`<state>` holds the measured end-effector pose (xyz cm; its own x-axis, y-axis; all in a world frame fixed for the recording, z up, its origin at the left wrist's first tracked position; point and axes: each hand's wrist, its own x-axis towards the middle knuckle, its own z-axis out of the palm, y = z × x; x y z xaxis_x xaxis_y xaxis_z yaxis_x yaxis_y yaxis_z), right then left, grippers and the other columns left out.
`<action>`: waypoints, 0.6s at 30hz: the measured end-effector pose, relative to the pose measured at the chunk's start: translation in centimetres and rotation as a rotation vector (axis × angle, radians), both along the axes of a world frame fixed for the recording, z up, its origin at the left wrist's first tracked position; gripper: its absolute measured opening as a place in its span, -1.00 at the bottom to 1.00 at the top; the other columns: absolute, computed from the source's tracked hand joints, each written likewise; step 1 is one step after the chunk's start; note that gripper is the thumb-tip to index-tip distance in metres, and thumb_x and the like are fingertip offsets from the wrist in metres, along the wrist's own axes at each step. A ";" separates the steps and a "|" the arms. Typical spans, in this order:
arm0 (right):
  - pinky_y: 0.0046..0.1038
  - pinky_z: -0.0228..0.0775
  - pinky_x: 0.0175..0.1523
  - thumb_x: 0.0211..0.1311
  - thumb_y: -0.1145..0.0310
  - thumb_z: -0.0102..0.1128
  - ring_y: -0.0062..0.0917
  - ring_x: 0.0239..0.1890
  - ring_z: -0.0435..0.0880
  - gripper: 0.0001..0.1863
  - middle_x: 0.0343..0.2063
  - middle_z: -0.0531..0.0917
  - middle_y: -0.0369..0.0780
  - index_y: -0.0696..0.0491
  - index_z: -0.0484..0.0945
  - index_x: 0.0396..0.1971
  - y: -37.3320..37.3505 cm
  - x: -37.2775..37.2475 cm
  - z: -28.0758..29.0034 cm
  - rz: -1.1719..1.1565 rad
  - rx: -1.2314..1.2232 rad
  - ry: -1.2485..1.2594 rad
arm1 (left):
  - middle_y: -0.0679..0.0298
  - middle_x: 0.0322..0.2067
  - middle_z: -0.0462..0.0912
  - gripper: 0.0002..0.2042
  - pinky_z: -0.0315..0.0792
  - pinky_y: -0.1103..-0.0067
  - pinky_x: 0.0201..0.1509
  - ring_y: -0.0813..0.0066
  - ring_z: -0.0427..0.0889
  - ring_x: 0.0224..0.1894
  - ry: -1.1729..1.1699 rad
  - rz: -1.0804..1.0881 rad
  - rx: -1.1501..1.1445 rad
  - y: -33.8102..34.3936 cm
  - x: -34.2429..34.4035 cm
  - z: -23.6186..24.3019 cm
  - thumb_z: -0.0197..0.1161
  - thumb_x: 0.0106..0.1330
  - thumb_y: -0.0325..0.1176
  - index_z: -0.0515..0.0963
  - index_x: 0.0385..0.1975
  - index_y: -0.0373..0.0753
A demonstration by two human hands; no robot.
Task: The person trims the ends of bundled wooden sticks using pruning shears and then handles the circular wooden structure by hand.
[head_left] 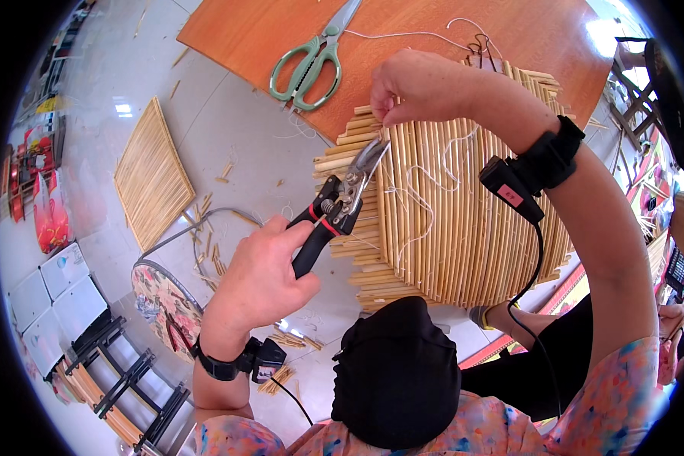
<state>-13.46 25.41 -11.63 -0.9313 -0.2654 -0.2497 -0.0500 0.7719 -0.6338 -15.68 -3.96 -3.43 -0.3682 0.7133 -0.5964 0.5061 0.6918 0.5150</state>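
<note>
My left hand (258,281) is wrapped round the black handles of a pair of snips (349,197), which have red accents and a spring between the handles. The blades point up and right, their tips at the upper left part of a panel of thin straw-coloured sticks (463,220). Just above those tips, my right hand (418,87) is closed in a pinch at the panel's far edge. What its fingers hold, if anything, is hidden. Loose white string (425,216) trails over the sticks.
Green-handled scissors (308,72) lie on the wooden table (243,34) at the far side. On the floor are a second stick panel (153,175), a floral round seat (163,304) and scattered stick offcuts (216,258). A metal-and-wood folding frame (121,380) stands lower left.
</note>
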 end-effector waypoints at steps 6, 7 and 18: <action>-0.32 0.44 -0.21 -0.07 0.38 0.37 -0.32 -0.32 0.63 -0.88 -0.44 0.64 -0.23 0.05 0.67 -0.49 0.0 -0.1 0.0 -0.007 -0.013 0.003 | 0.03 -0.42 0.39 -0.70 0.38 0.25 -0.32 -0.07 0.47 -0.39 0.076 0.047 0.016 -0.2 0.7 -0.3 0.21 -0.13 -0.43 0.48 -0.30 -0.26; -0.32 0.44 -0.21 -0.07 0.38 0.37 -0.32 -0.32 0.63 -0.89 -0.45 0.64 -0.23 0.05 0.67 -0.49 0.0 -0.1 0.0 -0.004 -0.021 0.006 | 0.04 -0.42 0.39 -0.69 0.38 0.25 -0.32 -0.07 0.47 -0.39 0.110 0.050 0.043 -0.4 0.6 -0.5 0.22 -0.13 -0.43 0.48 -0.30 -0.26; -0.29 0.45 -0.22 -0.03 0.40 0.32 -0.31 -0.34 0.64 -0.89 -0.49 0.65 -0.22 0.10 0.63 -0.49 -1.1 0.5 0.9 -0.115 0.036 0.045 | 0.11 -0.38 0.38 -0.77 0.35 0.47 -0.30 0.13 0.42 -0.40 0.052 0.319 0.233 -2.5 0.3 -1.1 0.20 -0.14 -0.50 0.44 -0.42 -0.35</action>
